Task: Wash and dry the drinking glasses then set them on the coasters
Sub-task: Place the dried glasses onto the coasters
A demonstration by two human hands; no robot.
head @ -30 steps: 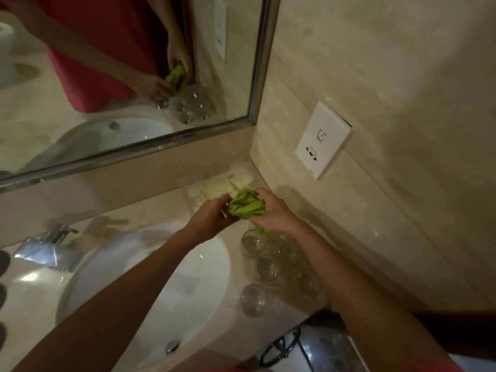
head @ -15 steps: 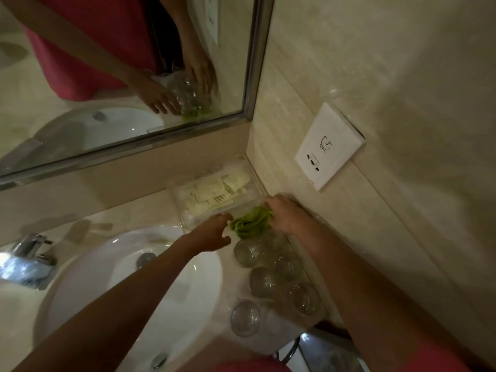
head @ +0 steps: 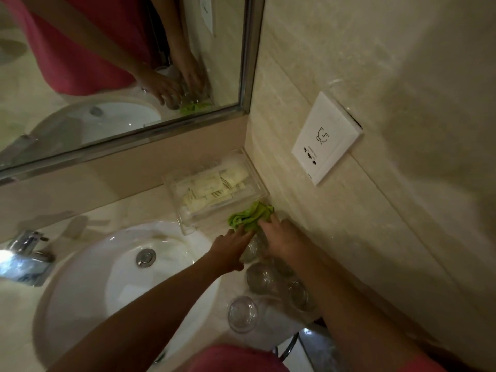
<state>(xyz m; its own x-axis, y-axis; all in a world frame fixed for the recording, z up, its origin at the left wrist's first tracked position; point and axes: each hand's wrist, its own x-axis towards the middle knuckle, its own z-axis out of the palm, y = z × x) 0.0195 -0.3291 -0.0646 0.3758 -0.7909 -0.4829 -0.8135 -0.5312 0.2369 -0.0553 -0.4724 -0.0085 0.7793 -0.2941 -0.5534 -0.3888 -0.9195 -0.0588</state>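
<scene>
Beige stone counter (head: 150, 208) runs beside a white basin (head: 88, 285), under a mirror (head: 120, 76). Both hands reach into the corner: the left hand (head: 230, 251) lies with fingers straight against a drinking glass (head: 253, 247), the right hand (head: 279, 237) rests over it, fingertips on the green cloth (head: 248, 217); whether it grips, I cannot tell. Three more glasses (head: 243, 314) stand near the counter's edge. No coasters are visible. A careless forearm could knock those glasses off. An acrylic tray (head: 214, 189) of sachets crowds the corner.
</scene>
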